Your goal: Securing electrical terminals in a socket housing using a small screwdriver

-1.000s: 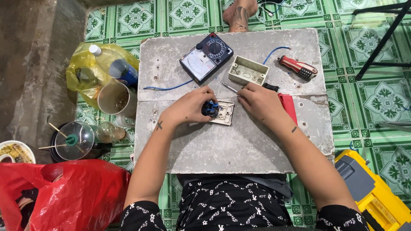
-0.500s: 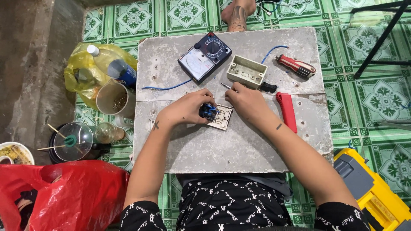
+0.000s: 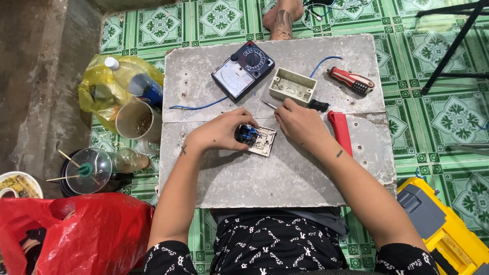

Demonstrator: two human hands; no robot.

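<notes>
My left hand [image 3: 219,133] grips a small blue part [image 3: 247,134] seated on a pale switch plate [image 3: 263,142] that lies on the grey slab table [image 3: 265,178]. My right hand [image 3: 301,122] sits just right of the plate. Its fingertips pinch the metal shaft of a black-handled screwdriver [image 3: 319,106], which lies flat on the slab. A beige wall box [image 3: 292,85] stands just beyond the screwdriver. A red-handled tool [image 3: 340,130] lies beside my right wrist.
An analog multimeter [image 3: 242,70], a blue wire [image 3: 196,106] and a red screwdriver [image 3: 351,81] lie at the slab's far side. On the floor to the left are a yellow bag with a bottle [image 3: 125,81], a cup [image 3: 136,120] and a red bag [image 3: 76,234]. A yellow case [image 3: 448,229] sits right. Someone's foot [image 3: 281,20] rests beyond the slab.
My right hand slid left off the red-handled tool, then forward until its fingers reached the screwdriver shaft. My left hand stayed on the switch plate.
</notes>
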